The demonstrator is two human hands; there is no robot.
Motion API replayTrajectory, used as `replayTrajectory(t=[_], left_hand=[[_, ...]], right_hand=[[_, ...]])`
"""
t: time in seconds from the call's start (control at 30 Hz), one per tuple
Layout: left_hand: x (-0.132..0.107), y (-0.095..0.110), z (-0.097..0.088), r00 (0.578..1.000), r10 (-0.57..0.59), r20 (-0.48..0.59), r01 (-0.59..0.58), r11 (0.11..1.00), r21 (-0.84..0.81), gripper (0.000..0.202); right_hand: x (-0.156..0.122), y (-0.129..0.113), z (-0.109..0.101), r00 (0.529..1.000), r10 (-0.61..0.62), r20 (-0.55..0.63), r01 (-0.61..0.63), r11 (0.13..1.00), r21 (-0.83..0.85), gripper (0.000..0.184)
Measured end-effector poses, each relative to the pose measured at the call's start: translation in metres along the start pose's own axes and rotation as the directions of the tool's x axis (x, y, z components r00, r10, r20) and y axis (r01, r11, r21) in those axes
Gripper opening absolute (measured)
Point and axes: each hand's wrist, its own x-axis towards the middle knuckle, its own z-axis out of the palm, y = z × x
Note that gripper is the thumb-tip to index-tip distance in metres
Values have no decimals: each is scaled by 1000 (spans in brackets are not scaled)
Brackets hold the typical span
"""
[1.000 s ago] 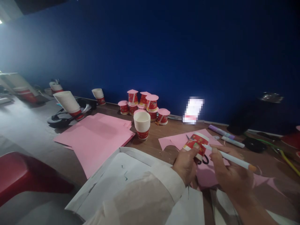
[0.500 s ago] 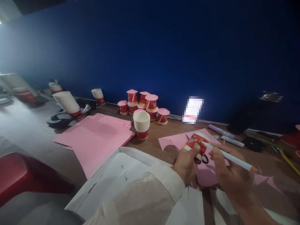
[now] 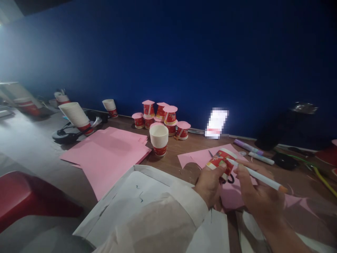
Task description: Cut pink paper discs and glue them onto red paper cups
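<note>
My left hand (image 3: 209,184) is closed around a red paper cup (image 3: 219,161), which lies tilted on its side in the grip. A white marker (image 3: 265,179) with an orange end is pinched in my right hand (image 3: 265,196). Its tip meets the printed wall of the cup; I cannot make out any mark it leaves. Beneath both hands lies cut pink paper (image 3: 233,196). Black-handled scissors (image 3: 231,179) rest on that paper, partly hidden by the cup and my left hand.
Several red cups with pink paper tops (image 3: 170,116) are stacked by the blue partition (image 3: 168,52). Nested white cups (image 3: 159,140) stand before them. Pink sheets (image 3: 113,151) and a white box lid (image 3: 123,196) lie left. A purple marker (image 3: 247,147) and a pixelated bright screen (image 3: 217,123) are behind.
The marker and my right hand have shifted very slightly against the cup. My left hand keeps its hold, and everything else stays in place.
</note>
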Motion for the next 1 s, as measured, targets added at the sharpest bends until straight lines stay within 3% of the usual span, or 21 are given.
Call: replayTrajectory(t=[0.87, 1.0], left_hand=[[3, 2, -3, 998, -51, -29, 49, 998, -39, 55], [4, 1, -2, 999, -35, -36, 32, 998, -56, 56]], right_hand=[[3, -1, -5, 999, -28, 27, 31, 995, -91, 27], [5, -2, -5, 997, -77, 22, 79, 993, -83, 25]])
